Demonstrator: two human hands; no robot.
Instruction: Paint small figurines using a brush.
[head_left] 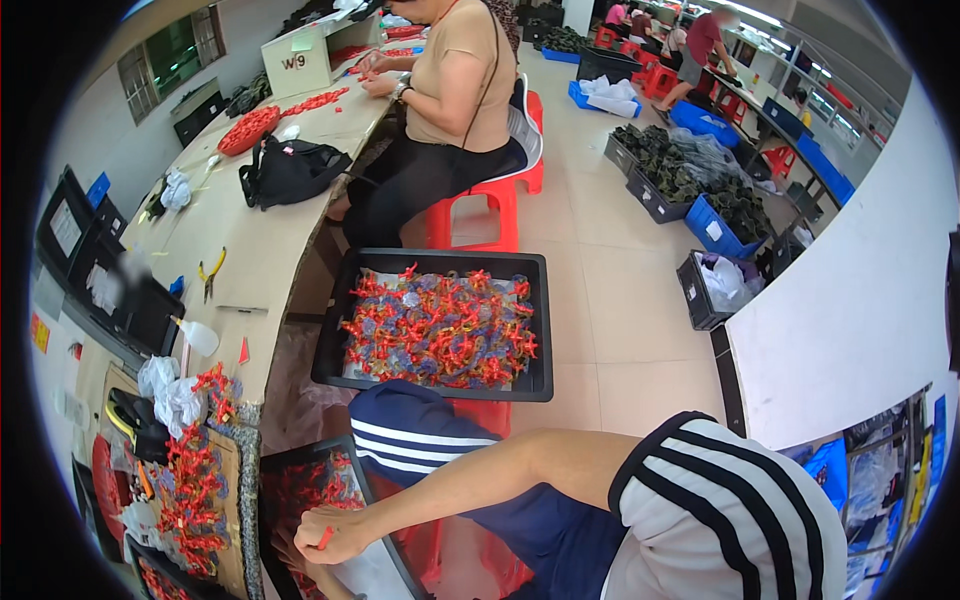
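My right hand (pixel 338 528) is closed over the near black tray (pixel 362 462), a small red plastic piece (pixel 325 538) showing between its fingers. Just below it and partly covered by it, my left hand (pixel 292 552) reaches in at the tray's left side; its fingers are mostly hidden, so their state is unclear. Inside this tray lie red pieces (pixel 335 487) and a pale sheet. Left of the hands, a heap of small red and bluish clear plastic parts (pixel 192 490) lies along a brown board (pixel 230 500) at the table's edge.
A larger black tray (pixel 545 330) full of red and clear parts stands ahead. On the table (pixel 225 270) are yellow-handled pliers (pixel 211 272), a white squeeze bottle (pixel 200 337) and a black bag (pixel 290 172). A co-worker (pixel 460 80) sits beyond; crates (pixel 655 195) stand right.
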